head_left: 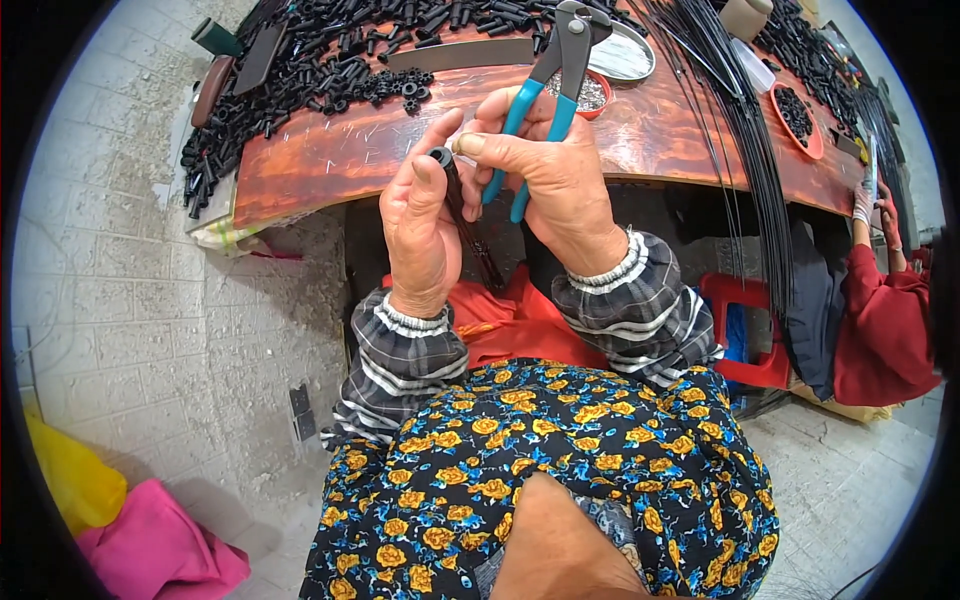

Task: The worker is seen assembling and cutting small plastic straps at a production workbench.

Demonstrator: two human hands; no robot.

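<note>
We grip a thin black rod with a round black cap (452, 190) in the left hand (420, 225), above the lap. Right hand (555, 180) clamps teal-handled steel nippers (550, 85). Many loose black tubular caps (330, 70) remain on the reddish wooden worktop (330, 155).

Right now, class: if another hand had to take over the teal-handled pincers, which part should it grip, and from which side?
Grip the two teal handles low down, coming from the person's side. The right hand already wraps them there, while the steel jaws point away over the wooden table.
</note>
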